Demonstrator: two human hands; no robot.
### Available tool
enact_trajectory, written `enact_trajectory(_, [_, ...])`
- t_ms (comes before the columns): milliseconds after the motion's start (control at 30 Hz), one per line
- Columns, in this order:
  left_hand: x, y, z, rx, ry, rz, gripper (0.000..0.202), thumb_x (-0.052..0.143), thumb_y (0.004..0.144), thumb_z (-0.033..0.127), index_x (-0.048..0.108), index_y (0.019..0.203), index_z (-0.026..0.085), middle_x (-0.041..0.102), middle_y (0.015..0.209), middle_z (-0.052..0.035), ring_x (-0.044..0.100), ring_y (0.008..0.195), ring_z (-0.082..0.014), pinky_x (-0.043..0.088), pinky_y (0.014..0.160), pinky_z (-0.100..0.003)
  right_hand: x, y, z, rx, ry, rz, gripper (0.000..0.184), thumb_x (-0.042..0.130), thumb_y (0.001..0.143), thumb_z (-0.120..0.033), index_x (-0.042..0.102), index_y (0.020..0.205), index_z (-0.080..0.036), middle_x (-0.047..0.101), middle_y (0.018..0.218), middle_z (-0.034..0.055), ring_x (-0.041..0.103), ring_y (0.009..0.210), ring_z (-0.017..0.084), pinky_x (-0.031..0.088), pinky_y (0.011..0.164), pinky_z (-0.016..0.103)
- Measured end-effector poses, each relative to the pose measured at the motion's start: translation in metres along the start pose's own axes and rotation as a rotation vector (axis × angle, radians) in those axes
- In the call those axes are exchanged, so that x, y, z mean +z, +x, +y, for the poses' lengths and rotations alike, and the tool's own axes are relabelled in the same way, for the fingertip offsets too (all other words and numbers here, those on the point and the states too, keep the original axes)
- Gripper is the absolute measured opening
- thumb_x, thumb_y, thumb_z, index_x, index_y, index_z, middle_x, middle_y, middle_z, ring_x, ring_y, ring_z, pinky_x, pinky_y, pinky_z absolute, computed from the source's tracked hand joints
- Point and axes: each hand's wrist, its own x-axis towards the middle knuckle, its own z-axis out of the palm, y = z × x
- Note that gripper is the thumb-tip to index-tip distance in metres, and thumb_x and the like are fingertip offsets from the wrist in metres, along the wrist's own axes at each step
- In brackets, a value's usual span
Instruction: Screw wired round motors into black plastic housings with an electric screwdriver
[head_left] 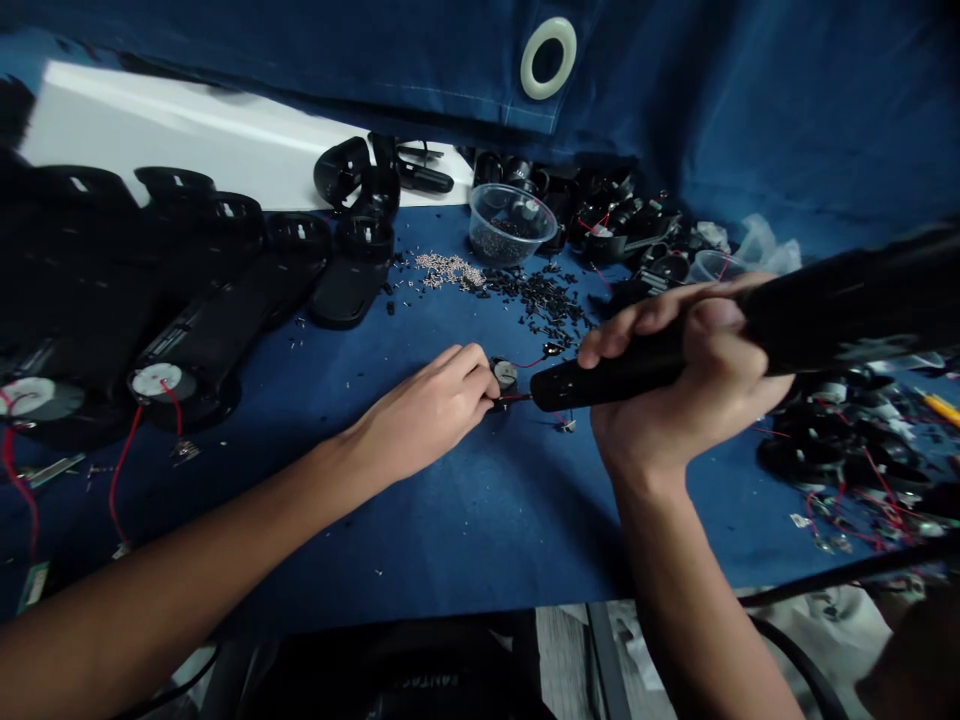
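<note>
Black plastic barrel of a handheld electric screwdriver (607,380) sits closed inside my right hand (675,385), fingers wrapped round it, its long axis running left, tip just beside a small round black disc with red wire (504,376). My left hand (424,415), nearer that disc, pinches its edge above the blue cloth mat (465,530).

My right hand (694,400): matte black cylindrical electric screwdriver (622,370). My left hand (427,410): round black part with grey centre (505,375). Beneath and around: deep blue work mat (450,530), silver screws (448,270), thin red wires (126,470).
</note>
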Motion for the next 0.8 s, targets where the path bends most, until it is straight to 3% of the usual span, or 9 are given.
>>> enact_trajectory(133, [-0.004, -0.002, 0.009, -0.048, -0.006, -0.012, 0.026, 0.062, 0.085, 0.026, 0.053, 0.107, 0.014, 0.051, 0.108, -0.0066, 0.047, 0.101, -0.0209, 0.041, 0.090, -0.035, -0.010, 0.007, -0.008, 0.158, 0.033, 0.157, 0.007, 0.044, 0.074, -0.021, 0.041, 0.067, -0.020, 0.040, 0.057, -0.0055, 0.042, 0.042, 0.008, 0.035, 0.035, 0.023])
enact_trajectory(300, [-0.004, 0.000, 0.017, -0.102, -0.069, 0.071, 0.026, 0.063, 0.085, 0.040, 0.054, 0.095, 0.017, 0.055, 0.099, -0.0033, 0.048, 0.094, -0.0208, 0.036, 0.083, -0.037, -0.023, 0.012, -0.009, 0.206, 0.057, 0.231, 0.012, 0.042, 0.077, -0.025, 0.039, 0.067, -0.019, 0.037, 0.060, -0.0048, 0.039, 0.047, 0.006, 0.035, 0.040, 0.020])
enact_trajectory(600, [0.005, 0.002, 0.020, -0.128, -0.181, 0.161, 0.015, 0.058, 0.089, 0.031, 0.056, 0.089, 0.017, 0.057, 0.091, -0.0023, 0.049, 0.089, -0.0178, 0.034, 0.081, -0.035, -0.024, 0.012, -0.002, 0.235, 0.076, 0.295, 0.014, 0.048, 0.074, -0.029, 0.038, 0.070, -0.020, 0.036, 0.060, -0.0051, 0.039, 0.047, 0.006, 0.034, 0.041, 0.020])
enact_trajectory(800, [0.006, 0.002, 0.019, -0.127, -0.165, 0.159, 0.012, 0.050, 0.093, 0.023, 0.055, 0.085, 0.017, 0.058, 0.089, -0.0033, 0.048, 0.086, -0.0177, 0.035, 0.081, -0.035, -0.024, 0.013, -0.002, 0.244, 0.095, 0.297, 0.015, 0.048, 0.074, -0.028, 0.037, 0.070, -0.020, 0.034, 0.061, -0.0051, 0.039, 0.048, 0.006, 0.035, 0.042, 0.020])
